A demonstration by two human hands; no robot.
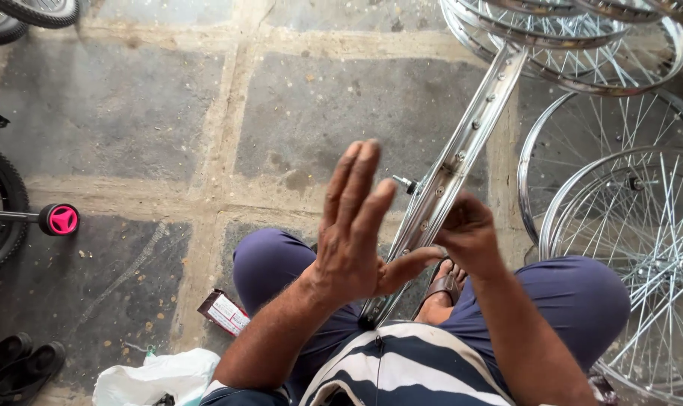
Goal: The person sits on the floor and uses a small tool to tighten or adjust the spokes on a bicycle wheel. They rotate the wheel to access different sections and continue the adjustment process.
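A chrome bicycle wheel rim (pixel 473 128) stands on edge between my knees, seen edge-on and running from my lap up to the far wheels. My left hand (pixel 353 229) is raised flat beside the rim's left side, fingers straight and together, thumb touching the rim low down. My right hand (pixel 469 233) is curled around the rim's right side and grips it. A hub axle (pixel 406 183) sticks out to the left of the rim, just past my left fingertips.
Several spoked chrome wheels (pixel 619 195) lie stacked at the right and top right. A small red and white box (pixel 223 312) lies by my left knee, a white plastic bag (pixel 157 378) below it. A bicycle tyre and pink pedal end (pixel 62 219) stand at the left, dark shoes (pixel 18 365) bottom left.
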